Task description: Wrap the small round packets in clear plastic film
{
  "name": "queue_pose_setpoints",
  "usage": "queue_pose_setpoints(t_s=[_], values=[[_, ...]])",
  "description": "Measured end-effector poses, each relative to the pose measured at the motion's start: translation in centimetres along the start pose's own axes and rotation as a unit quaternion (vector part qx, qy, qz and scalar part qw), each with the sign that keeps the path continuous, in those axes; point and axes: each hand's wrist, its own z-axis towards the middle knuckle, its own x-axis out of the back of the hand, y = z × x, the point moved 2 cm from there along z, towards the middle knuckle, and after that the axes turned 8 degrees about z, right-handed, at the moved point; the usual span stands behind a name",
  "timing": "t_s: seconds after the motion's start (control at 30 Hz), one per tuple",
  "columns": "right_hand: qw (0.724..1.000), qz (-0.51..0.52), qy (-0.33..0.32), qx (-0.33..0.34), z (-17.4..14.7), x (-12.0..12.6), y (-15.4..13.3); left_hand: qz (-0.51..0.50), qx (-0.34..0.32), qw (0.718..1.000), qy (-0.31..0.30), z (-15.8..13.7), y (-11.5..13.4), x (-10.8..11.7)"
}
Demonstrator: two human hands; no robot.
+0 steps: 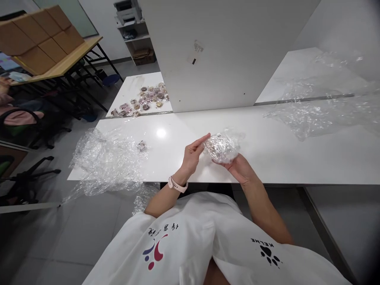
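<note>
Between my hands, a little above the white table [264, 158], is a bundle of clear bubble wrap [223, 146]; what lies inside it is hidden by the shiny layers. My left hand [192, 153], with a pale pink band on the wrist, pinches the bundle's left edge. Cupped under its lower right side, my right hand [240, 168] grips it from below. To the left lies a loose heap of bubble wrap [108, 158], and at its right edge sits a small round wrapped item [141, 146].
Several small round wrapped pieces [148, 99] lie at the back left. An upright white panel [213, 59] stands behind the table. More plastic wrap [320, 111] spreads over the right side. Cardboard boxes [41, 37] stand on a wooden table, with a seated person [18, 113] nearby.
</note>
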Motion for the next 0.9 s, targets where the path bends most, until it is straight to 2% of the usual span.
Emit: queue_pose_setpoints(t_s=[0.1, 0.23, 0.3, 0.37, 0.47, 0.57, 0.7, 0.73, 0.83, 0.87, 0.9], values=[[0.999, -0.017, 0.026, 0.01, -0.4, -0.2, -0.1, -0.035, 0.031, 0.998, -0.03, -0.4, 0.5, -0.6], [0.994, -0.059, 0.049, 0.081, -0.4, -0.6, 1.3, -0.086, 0.114, 0.986, -0.082, -0.5, 0.8, -1.1], [0.984, -0.094, 0.089, 0.122, -0.3, -0.7, 1.9, -0.135, 0.14, 0.976, -0.095, -0.7, 1.0, -1.1], [0.969, -0.124, 0.126, 0.171, -0.4, -0.8, 2.2, -0.218, 0.144, 0.96, -0.102, -1.4, 1.2, -1.0], [0.946, -0.16, 0.107, 0.262, -0.7, -1.1, 2.5, -0.321, 0.131, 0.934, -0.081, -3.0, 1.3, -1.2], [0.924, -0.215, 0.09, 0.304, -0.8, -1.1, 2.5, -0.303, 0.143, 0.94, -0.056, -4.4, 0.7, -1.8], [0.897, -0.319, 0.038, 0.305, -0.6, -0.4, 0.5, -0.283, 0.174, 0.942, -0.039, -4.8, -1.0, -2.0], [0.884, -0.338, 0.047, 0.319, -0.7, -0.1, -0.5, -0.276, 0.178, 0.944, -0.023, -4.7, -1.4, -1.8], [0.838, -0.373, 0.131, 0.377, -1.5, 0.5, -3.8, -0.22, 0.168, 0.96, 0.04, -4.5, -2.2, -0.9], [0.834, -0.379, 0.131, 0.378, -1.8, 0.5, -4.5, -0.201, 0.155, 0.966, 0.046, -4.4, -2.2, -0.7], [0.845, -0.382, 0.099, 0.361, -2.0, 0.3, -4.8, -0.186, 0.139, 0.972, 0.039, -4.4, -2.0, -0.6]])
